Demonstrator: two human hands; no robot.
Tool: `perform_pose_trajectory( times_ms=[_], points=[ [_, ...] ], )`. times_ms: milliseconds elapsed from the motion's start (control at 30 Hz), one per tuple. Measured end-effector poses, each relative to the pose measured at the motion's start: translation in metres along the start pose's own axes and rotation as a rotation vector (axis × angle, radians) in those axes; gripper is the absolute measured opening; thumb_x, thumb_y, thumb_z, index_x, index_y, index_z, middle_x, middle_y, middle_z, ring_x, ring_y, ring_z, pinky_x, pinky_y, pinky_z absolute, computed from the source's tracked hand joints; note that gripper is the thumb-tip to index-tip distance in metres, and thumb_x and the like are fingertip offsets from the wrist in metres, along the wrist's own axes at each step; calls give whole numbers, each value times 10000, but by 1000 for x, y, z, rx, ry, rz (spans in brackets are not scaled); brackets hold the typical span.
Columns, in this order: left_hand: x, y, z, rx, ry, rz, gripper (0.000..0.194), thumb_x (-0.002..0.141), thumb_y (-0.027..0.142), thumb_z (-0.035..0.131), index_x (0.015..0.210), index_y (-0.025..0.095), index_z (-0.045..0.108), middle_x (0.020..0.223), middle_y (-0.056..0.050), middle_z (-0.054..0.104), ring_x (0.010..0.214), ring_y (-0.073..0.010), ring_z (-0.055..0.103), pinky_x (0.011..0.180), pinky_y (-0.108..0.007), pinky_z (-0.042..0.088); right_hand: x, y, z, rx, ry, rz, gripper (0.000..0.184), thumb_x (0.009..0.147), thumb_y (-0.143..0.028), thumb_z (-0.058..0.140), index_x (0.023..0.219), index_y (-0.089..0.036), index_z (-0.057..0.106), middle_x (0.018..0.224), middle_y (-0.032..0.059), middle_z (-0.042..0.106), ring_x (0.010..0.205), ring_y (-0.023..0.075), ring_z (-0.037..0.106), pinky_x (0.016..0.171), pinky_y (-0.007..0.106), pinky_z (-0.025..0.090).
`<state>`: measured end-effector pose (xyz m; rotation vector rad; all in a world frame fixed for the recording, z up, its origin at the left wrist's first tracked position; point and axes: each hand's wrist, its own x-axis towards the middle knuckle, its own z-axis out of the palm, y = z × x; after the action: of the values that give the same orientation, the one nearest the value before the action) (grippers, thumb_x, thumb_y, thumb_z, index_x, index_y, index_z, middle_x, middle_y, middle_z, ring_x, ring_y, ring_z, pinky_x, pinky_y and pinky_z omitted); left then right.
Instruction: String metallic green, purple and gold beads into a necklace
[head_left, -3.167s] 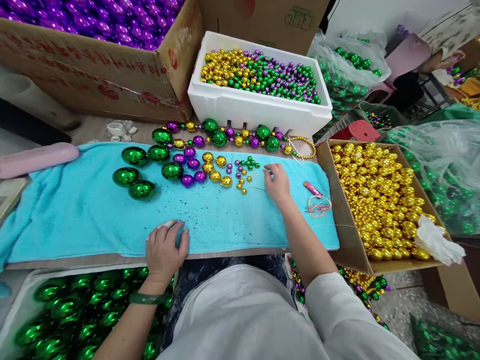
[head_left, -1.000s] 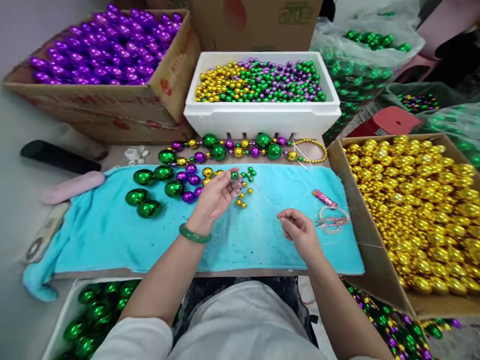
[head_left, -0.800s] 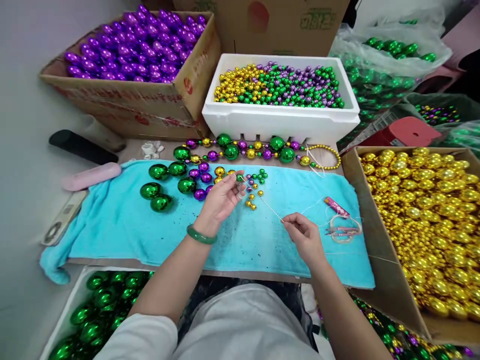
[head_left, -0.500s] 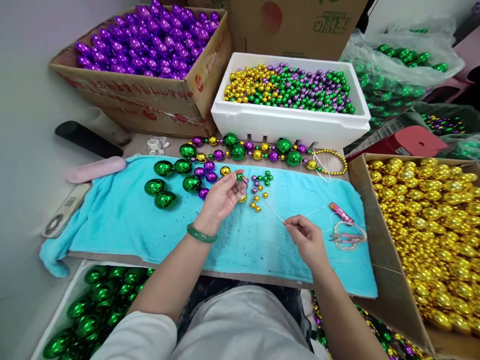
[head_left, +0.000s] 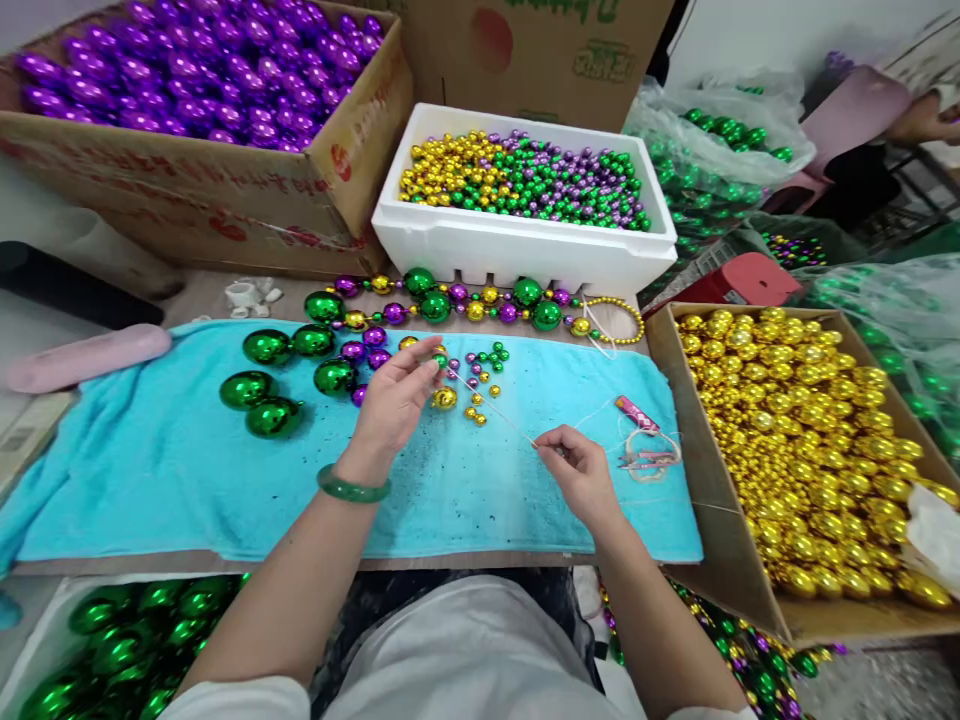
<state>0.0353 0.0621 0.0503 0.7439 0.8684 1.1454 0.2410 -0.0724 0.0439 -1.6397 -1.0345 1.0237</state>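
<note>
1. The left hand point(head_left: 394, 400) is pinching a small green bead point(head_left: 441, 362) between nearly closed fingers.
2. The right hand point(head_left: 583, 475) is clamping a thin needle point(head_left: 491, 407) in closed fingers.
3. The needle is pointing toward the bead, above the blue towel point(head_left: 187, 470).

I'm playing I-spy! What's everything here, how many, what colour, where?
Cartons: several, brown, back, right, holding purple balls and gold balls
Foam box: one, white, back
Bags: several, clear, back right
Necklace: one, multicoloured, by foam box
Towel: one, blue, centre
Big balls: five, green, towel left
Medium balls: several, purple and gold, beside big balls
Small beads: many, mixed, towel middle
Packet: one, pink, towel right
Scissors: one, pale, below packet
Case: one, pink, left
Bin: one, white, lower left
Strand: one, pale, above towel
Bracelet: one, green, left wrist
Left hand: one, pinching green bead
Right hand: one, pinching strand
</note>
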Motion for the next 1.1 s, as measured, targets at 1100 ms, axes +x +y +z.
perform_pose_trajectory(
  times_ms=[1100],
  points=[
    [-7, -2, -62, 1816, 27, 249, 394, 858, 235, 523, 1240, 171, 595, 1187, -191, 588, 909, -323, 622, 704, -389, 456, 3, 11, 9, 311, -24, 178, 287, 653, -440, 697, 745, -183, 608, 507, -58, 424, 448, 76, 336, 397, 210, 243]
  ],
)
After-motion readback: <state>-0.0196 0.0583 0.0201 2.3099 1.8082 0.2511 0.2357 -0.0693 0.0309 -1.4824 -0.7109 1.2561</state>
